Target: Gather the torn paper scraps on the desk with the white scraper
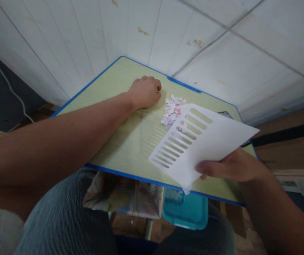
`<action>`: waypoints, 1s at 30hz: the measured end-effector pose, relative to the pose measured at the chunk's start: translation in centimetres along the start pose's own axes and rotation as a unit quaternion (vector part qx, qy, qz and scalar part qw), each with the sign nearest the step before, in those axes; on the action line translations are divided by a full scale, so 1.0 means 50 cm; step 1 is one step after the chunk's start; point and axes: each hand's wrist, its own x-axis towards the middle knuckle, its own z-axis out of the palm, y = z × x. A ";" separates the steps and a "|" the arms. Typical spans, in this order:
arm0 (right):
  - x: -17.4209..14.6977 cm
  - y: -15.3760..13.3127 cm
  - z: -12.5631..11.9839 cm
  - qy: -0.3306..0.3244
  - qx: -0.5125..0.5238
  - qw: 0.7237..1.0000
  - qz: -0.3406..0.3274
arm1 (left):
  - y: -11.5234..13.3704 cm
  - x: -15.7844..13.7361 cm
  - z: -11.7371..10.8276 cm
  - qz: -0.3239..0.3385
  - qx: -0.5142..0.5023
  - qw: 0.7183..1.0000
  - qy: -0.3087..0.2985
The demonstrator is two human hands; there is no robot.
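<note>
Left forearm [69, 140] ends in curled fingers [158, 85], a slotted sheet [212, 136] pinched between right fingers [207, 168].

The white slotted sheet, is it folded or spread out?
Spread out: no fold shows across the white slotted sheet in the right hand.

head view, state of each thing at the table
Left hand: curled at the tabletop, contents hidden
Right hand: closed on the slotted white sheet
Slotted white sheet: held, partly overlapping the paper scraps
Paper scraps: small pieces, loosely piled
Teal container: partly hidden by the tabletop, open or shut unclear
</note>
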 end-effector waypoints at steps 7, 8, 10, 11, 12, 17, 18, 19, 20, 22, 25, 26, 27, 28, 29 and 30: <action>0.015 0.016 -0.002 0.141 -0.001 0.990 -0.015 | -0.002 0.003 0.001 0.012 0.022 1.000 0.019; 0.020 0.015 -0.001 0.148 -0.010 0.989 -0.017 | -0.003 0.004 0.002 0.016 0.024 0.999 0.022; 0.028 0.012 0.004 0.149 -0.025 0.988 -0.026 | -0.005 0.006 0.005 0.022 0.021 0.999 0.028; 0.030 0.011 0.005 0.145 -0.031 0.988 -0.030 | -0.006 0.007 0.006 0.024 0.019 0.999 0.030; 0.030 0.010 0.006 0.138 -0.036 0.989 -0.032 | -0.007 0.007 0.006 0.024 0.019 0.999 0.031; 0.018 0.011 -0.004 0.059 -0.021 0.998 -0.005 | -0.009 0.006 0.007 0.027 0.021 0.999 0.027; 0.013 0.011 -0.007 0.041 -0.011 0.999 0.000 | -0.009 0.006 0.006 0.028 0.018 0.999 0.028; 0.009 0.011 -0.010 0.025 0.001 1.000 0.004 | -0.009 0.007 0.006 0.030 0.016 0.999 0.029; 0.006 0.010 -0.012 0.013 0.014 1.000 0.006 | -0.008 0.007 0.005 0.029 0.018 0.999 0.029; 0.000 0.009 -0.014 -0.007 0.040 0.999 0.010 | -0.006 0.008 0.004 0.026 0.027 0.999 0.027; -0.004 0.007 -0.016 -0.032 0.059 0.998 0.020 | -0.003 0.007 0.003 0.019 0.032 0.999 0.021; -0.004 0.006 -0.017 -0.027 0.061 0.998 0.022 | -0.003 0.007 0.003 0.017 0.030 0.999 0.019; -0.002 0.006 -0.018 -0.013 0.061 0.998 0.022 | -0.003 0.007 0.003 0.015 0.028 0.999 0.018; -0.001 0.007 -0.021 0.007 0.060 0.998 0.021 | -0.004 0.007 0.003 0.014 0.025 0.999 0.017; 0.002 0.009 -0.023 0.032 0.059 0.998 0.016 | -0.005 0.007 0.004 0.014 0.022 1.000 0.017; 0.004 0.011 -0.027 0.059 0.057 0.997 0.009 | -0.006 0.007 0.005 0.014 0.019 1.000 0.018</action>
